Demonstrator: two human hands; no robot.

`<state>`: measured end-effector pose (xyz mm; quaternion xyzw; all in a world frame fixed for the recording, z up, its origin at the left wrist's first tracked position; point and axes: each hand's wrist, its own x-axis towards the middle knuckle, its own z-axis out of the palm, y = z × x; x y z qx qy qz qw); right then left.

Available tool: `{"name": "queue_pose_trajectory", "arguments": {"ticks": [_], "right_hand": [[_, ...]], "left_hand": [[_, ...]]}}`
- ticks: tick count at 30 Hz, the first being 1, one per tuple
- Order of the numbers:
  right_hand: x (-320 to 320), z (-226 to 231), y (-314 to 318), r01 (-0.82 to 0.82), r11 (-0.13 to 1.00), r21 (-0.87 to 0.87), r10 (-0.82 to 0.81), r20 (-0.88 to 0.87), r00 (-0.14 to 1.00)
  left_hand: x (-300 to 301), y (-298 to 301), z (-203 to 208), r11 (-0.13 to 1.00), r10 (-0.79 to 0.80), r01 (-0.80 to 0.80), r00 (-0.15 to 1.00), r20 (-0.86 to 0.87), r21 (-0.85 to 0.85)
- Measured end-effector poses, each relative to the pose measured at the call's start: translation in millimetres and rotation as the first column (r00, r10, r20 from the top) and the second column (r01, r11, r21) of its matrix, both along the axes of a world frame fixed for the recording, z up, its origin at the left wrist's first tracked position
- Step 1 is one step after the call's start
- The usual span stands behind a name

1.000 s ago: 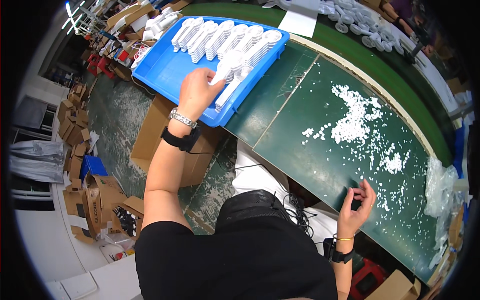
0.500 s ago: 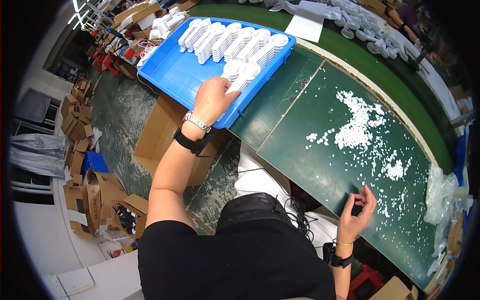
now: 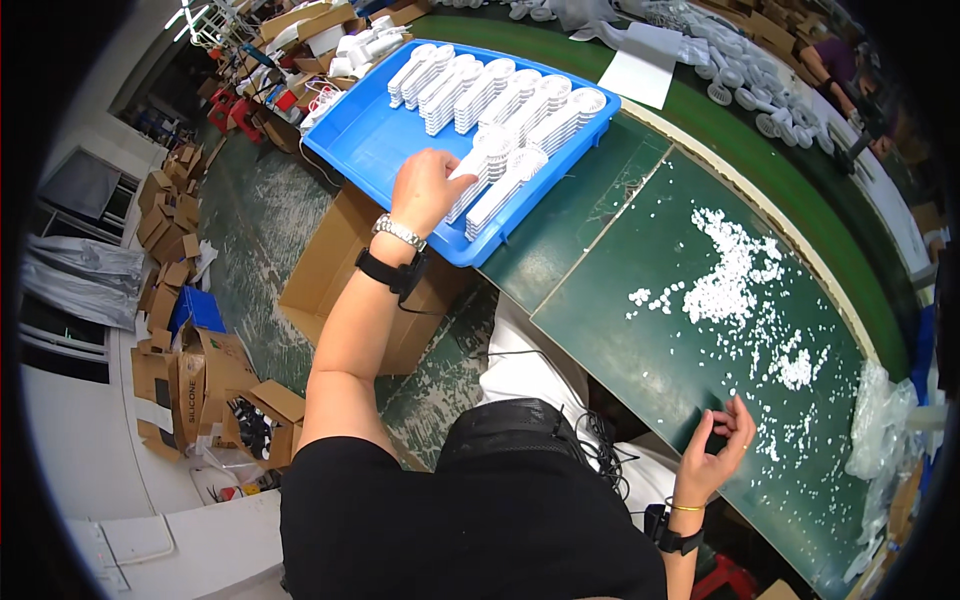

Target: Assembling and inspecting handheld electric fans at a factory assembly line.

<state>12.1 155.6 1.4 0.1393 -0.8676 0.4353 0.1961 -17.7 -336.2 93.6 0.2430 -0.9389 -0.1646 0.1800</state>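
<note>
At the near end of the blue plastic tray [image 3: 345,163], my left hand [image 3: 425,188] is closed, thumb and fingers pinching the handle of a white fan-shaped plastic part [image 3: 485,148] with a slotted round head. That part lies over a stack of similar parts; the fingertips are partly hidden. Right beside it is another stack of white parts [image 3: 505,192]. Several more white stacks [image 3: 500,88] stand in a row along the tray's far side. My right hand [image 3: 715,450] hovers at the near edge of the green table, fingers loosely curled and apart, holding nothing.
Small white pieces [image 3: 725,285] are scattered over the green tabletop [image 3: 610,310]. Clear plastic bags [image 3: 880,420] lie at the table's right end. A green conveyor belt [image 3: 690,125] carries a white sheet [image 3: 640,65] and more white parts. Below the tray stands an open cardboard box [image 3: 335,270]. Another person [image 3: 835,60] is at far right.
My left hand has shifted from the stack nearest the tray's right edge to the one left of it. The view has turned slightly. My right hand keeps nearly the same pose.
</note>
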Motion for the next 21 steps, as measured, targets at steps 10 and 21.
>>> {"name": "queue_pose_trajectory", "arguments": {"ticks": [10,21], "right_hand": [[5,4,3,0.008,1.000,0.006,-0.008,0.038,0.999],[2,2,-1,-0.018,1.000,-0.001,0.018,0.021,1.000]], "left_hand": [[5,-6,-13,0.991,-0.008,0.012,1.000,0.025,-0.136],[7,-4,-24,0.999,-0.010,0.017,0.983,0.183,-0.036]]}}
